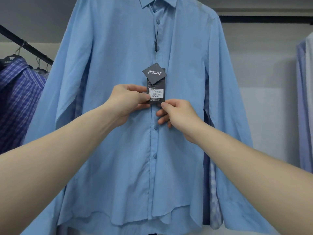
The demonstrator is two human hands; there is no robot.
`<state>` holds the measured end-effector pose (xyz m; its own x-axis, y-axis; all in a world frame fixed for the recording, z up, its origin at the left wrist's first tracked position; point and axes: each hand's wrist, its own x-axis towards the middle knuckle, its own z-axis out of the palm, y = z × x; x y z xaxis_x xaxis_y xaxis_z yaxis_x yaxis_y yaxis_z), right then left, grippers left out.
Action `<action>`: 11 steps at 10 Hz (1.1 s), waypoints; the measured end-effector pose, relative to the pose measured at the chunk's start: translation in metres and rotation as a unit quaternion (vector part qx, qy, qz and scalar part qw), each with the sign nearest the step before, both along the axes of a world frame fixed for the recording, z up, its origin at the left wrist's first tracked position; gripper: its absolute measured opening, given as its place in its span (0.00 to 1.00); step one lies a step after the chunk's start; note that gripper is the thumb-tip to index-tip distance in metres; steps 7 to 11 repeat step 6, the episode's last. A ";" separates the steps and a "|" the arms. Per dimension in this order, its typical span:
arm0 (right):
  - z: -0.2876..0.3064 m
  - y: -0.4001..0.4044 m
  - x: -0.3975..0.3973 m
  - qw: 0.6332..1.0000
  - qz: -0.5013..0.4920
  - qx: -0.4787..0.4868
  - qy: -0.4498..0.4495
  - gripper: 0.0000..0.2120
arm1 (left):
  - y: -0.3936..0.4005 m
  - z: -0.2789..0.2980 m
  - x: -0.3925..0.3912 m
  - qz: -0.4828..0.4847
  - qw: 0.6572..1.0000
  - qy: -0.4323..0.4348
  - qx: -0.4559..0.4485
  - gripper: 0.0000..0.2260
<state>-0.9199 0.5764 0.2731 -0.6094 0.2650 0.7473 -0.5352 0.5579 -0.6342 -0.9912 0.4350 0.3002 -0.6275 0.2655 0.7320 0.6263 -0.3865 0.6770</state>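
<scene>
A light blue button-up shirt [118, 65] hangs in front of me, buttoned down the front. A dark price tag [156, 89] with a white barcode label hangs on a black cord from an upper button, under a small diamond-shaped brand tag [154, 73]. My left hand [128, 100] pinches the left edge of the price tag between thumb and fingers. My right hand [176, 114] pinches the tag's lower right corner, its other fingers curled against the shirt front.
A dark blue plaid shirt [18, 95] hangs on a black rail [25, 45] at the left. Pale shirts [304, 99] hang at the right edge. Patterned shirts hang behind the blue one. A grey wall is behind.
</scene>
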 end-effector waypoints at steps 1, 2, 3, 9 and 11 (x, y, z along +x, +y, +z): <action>-0.002 -0.002 -0.001 1.000 -0.001 0.001 -0.003 0.09 | -0.001 -0.005 -0.002 -0.001 1.000 -0.002 0.008 0.08; -0.004 -0.004 -0.002 1.000 -0.006 -0.002 -0.008 0.10 | -0.003 -0.008 -0.001 -0.002 1.000 -0.006 0.013 0.08; -0.010 -0.006 0.000 1.000 -0.017 -0.005 -0.014 0.09 | -0.005 -0.013 -0.002 -0.010 1.000 -0.012 0.009 0.11; -0.042 -0.025 0.035 0.996 -0.081 -0.043 -0.017 0.11 | -0.010 -0.031 0.007 -0.105 0.993 -0.049 -0.009 0.09; -0.042 -0.025 0.035 0.996 -0.081 -0.043 -0.017 0.11 | -0.010 -0.031 0.007 -0.105 0.993 -0.049 -0.009 0.09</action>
